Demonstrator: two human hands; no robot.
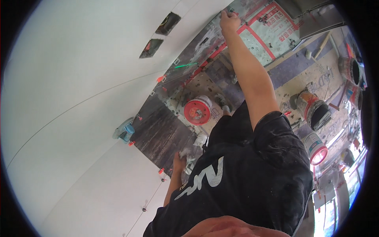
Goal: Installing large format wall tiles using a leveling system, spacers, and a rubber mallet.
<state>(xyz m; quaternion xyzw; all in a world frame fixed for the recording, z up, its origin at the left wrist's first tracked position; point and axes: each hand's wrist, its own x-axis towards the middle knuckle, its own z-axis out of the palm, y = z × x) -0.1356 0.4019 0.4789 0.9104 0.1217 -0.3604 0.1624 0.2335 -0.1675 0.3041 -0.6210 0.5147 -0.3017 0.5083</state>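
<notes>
My right hand (230,20) is stretched out to the far lower edge of the white wall panels (79,71). Its fingers are curled closed, and whatever they grip is hidden. Down by my left side, my left hand (179,161) is next to a crumpled whitish thing (188,155). Its fingers are hard to make out. A blue and grey suction cup (125,131) sticks to the white panel. Small red wedges (161,79) and pale clips (176,62) line the joint between the white panels and the dark surface. Two rectangular cutouts (168,23) open in the upper panel.
A bucket with a red lid (197,112) stands close by my foot. Farther right are a mortar-stained bucket (313,110), a white bucket with a red rim (316,149) and more buckets (349,71). Printed protective sheeting (272,35) covers the far floor. A green laser line (186,65) shows near the joint.
</notes>
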